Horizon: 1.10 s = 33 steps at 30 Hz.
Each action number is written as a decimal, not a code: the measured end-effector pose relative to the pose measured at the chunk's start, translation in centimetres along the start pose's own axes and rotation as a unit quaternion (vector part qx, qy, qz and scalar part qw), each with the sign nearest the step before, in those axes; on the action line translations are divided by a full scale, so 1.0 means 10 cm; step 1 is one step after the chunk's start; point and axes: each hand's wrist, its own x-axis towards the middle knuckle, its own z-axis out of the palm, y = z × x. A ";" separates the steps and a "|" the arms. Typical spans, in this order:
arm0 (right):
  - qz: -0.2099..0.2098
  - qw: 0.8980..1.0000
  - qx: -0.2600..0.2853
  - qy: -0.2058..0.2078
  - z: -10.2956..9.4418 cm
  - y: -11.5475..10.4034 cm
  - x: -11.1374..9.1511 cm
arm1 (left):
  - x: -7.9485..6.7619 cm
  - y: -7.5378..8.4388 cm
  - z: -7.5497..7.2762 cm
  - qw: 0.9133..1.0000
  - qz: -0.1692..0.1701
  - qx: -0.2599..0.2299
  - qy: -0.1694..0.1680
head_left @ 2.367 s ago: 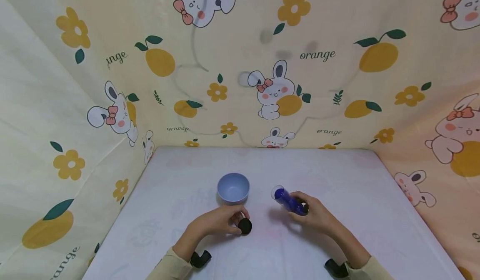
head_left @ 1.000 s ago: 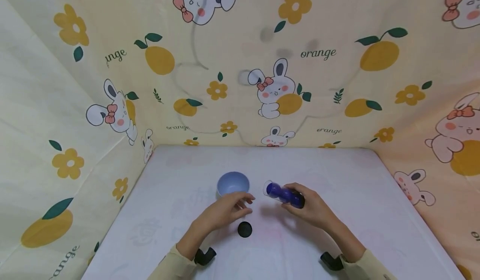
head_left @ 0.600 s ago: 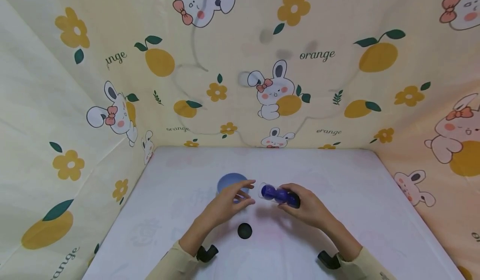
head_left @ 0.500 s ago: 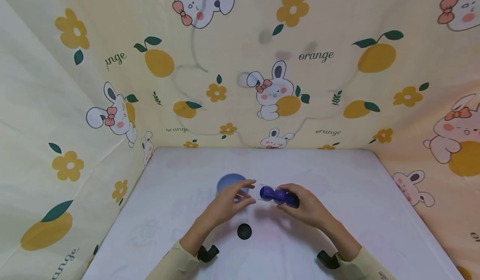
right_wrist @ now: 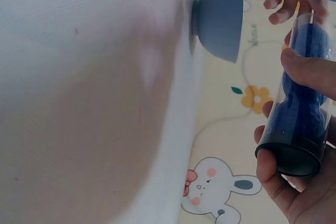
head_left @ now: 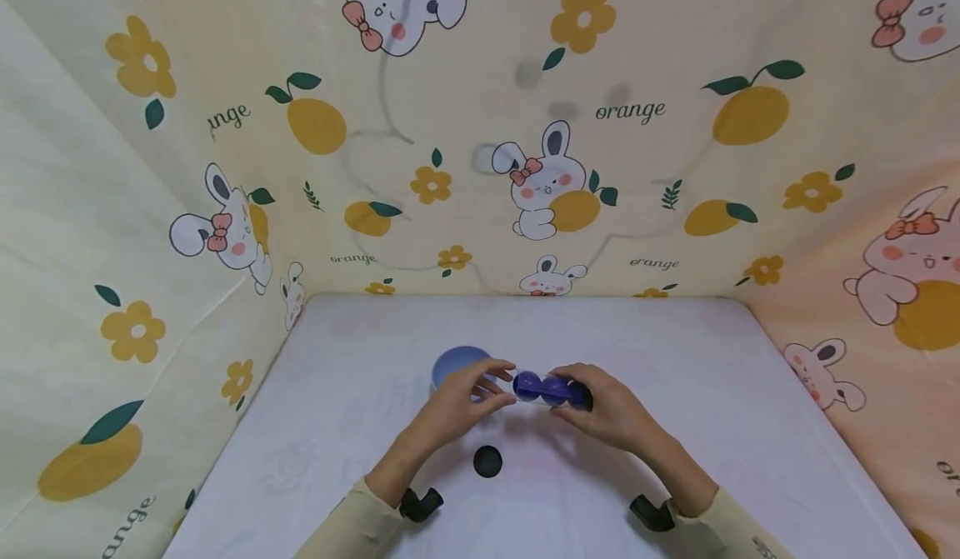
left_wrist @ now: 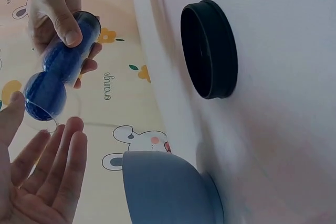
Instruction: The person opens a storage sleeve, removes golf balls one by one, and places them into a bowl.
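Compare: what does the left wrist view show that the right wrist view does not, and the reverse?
Only the left wrist view: the loose black cap.
Only the right wrist view: the outer face of the black end cap on the clear tube.
Both: that tube, its blue balls, the blue bowl, the white table, the printed backdrop, the left grip and the right grip.
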 end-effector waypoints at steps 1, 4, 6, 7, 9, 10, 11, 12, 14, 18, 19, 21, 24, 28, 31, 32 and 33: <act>-0.001 1.000 -0.003 0.000 0.00 0.00 0.00 | 0.01 0.00 0.00 1.000 0.000 -0.002 0.003; -0.002 1.000 -0.014 0.002 0.00 0.00 0.01 | 0.02 -0.01 0.01 1.000 -0.002 -0.008 0.012; -0.001 1.000 -0.017 0.003 -0.01 -0.01 0.02 | 0.03 -0.01 0.01 1.000 -0.004 -0.011 0.019; -0.001 1.000 -0.019 0.003 -0.02 -0.02 0.02 | 0.03 -0.01 0.01 1.000 -0.005 -0.013 0.023; 0.003 1.000 -0.021 0.002 -0.02 -0.03 0.02 | 0.04 -0.01 0.01 0.999 -0.007 -0.015 0.028; 0.003 1.000 -0.021 0.001 -0.03 -0.03 0.02 | 0.04 -0.01 0.01 0.999 -0.008 -0.015 0.030; 0.004 1.000 -0.022 -0.001 -0.03 -0.03 0.02 | 0.04 -0.01 0.01 0.999 -0.010 -0.017 0.030; 0.004 1.000 -0.024 -0.002 -0.03 -0.04 0.02 | 0.04 0.00 0.01 0.999 -0.011 -0.019 0.030; 0.004 1.000 -0.025 -0.004 -0.04 -0.04 0.03 | 0.04 0.00 0.01 0.999 -0.015 -0.020 0.028; -0.004 1.000 -0.030 -0.001 -0.06 -0.05 0.02 | 0.04 -0.01 0.01 0.999 -0.020 -0.024 0.022; -0.005 0.999 -0.032 0.000 -0.06 -0.05 0.02 | 0.03 -0.02 0.01 0.999 -0.021 -0.025 0.021; -0.008 0.999 -0.038 0.002 -0.06 -0.05 0.02 | 0.03 -0.02 0.02 0.999 -0.022 -0.027 0.018; -0.011 0.999 -0.052 0.003 -0.07 -0.06 0.02 | 0.03 -0.03 0.02 0.999 -0.020 -0.029 0.016; -0.009 0.998 -0.065 -0.002 -0.09 -0.07 0.02 | 0.04 -0.06 0.03 0.999 -0.017 -0.032 0.014; -0.006 0.997 -0.072 -0.006 -0.09 -0.07 0.03 | 0.04 -0.08 0.03 0.999 -0.018 -0.037 0.012; -0.003 0.997 -0.073 -0.008 -0.10 -0.07 0.03 | 0.04 -0.08 0.04 0.999 -0.018 -0.038 0.011; -0.001 0.997 -0.074 -0.009 -0.10 -0.07 0.03 | 0.04 -0.09 0.04 0.999 -0.018 -0.039 0.010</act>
